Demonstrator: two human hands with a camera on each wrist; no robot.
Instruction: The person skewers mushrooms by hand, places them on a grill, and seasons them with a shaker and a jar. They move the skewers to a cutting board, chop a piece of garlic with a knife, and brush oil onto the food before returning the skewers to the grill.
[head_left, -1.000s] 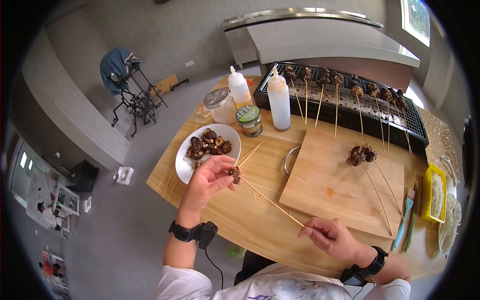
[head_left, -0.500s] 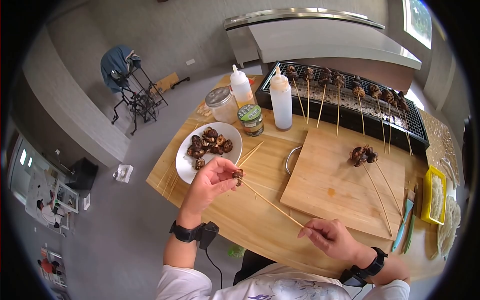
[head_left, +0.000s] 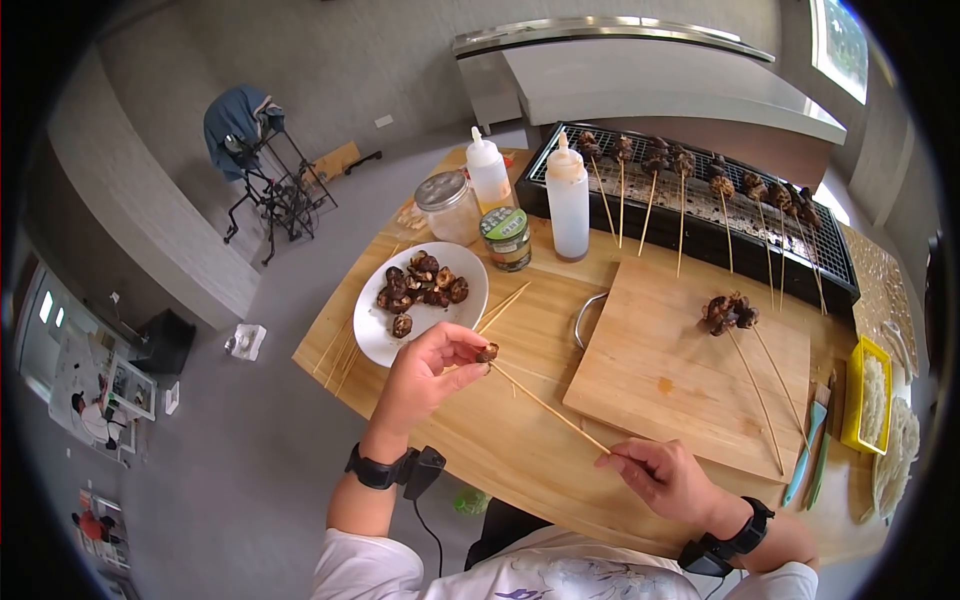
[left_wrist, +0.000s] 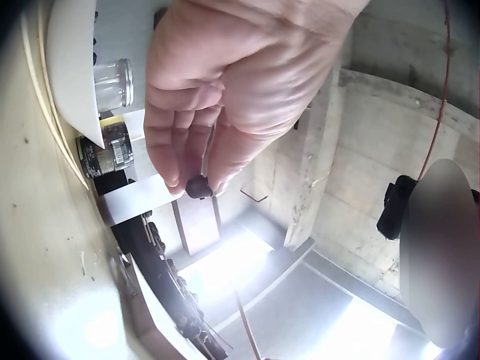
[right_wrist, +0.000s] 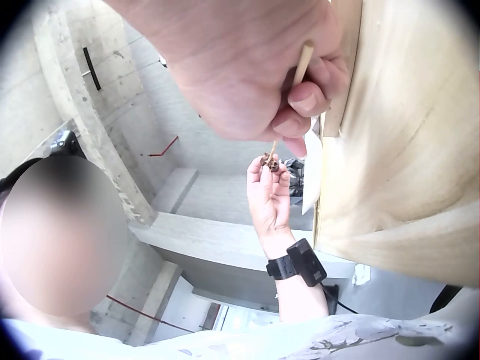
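Observation:
In the head view the left hand [head_left: 428, 378] pinches a small dark brown mushroom [head_left: 487, 353] between thumb and fingertips, in front of the white plate [head_left: 366, 338] of similar pieces. A thin wooden skewer [head_left: 550, 408] runs from that mushroom to the right hand [head_left: 665, 482], whose curled fingers grip its other end above the table's front edge. In the left wrist view the left hand [left_wrist: 232, 82] holds the dark piece [left_wrist: 199, 187] at its fingertips. The right wrist view shows the skewer's end [right_wrist: 304, 61] sticking out of the right hand [right_wrist: 259, 82].
A cutting board [head_left: 640, 400] bears two loaded skewers. Behind it a black grill [head_left: 690, 230] holds several more. Two squeeze bottles [head_left: 568, 205], a lidded jar [head_left: 448, 208] and a green-lidded jar [head_left: 506, 240] stand behind the plate. A yellow tray [head_left: 851, 400] lies far right; bare skewers [head_left: 345, 365] lie left.
The left hand has shifted slightly right with the mushroom, and its fingers have moved around it. The right hand has stayed nearly still on the skewer. The head view has shifted slightly.

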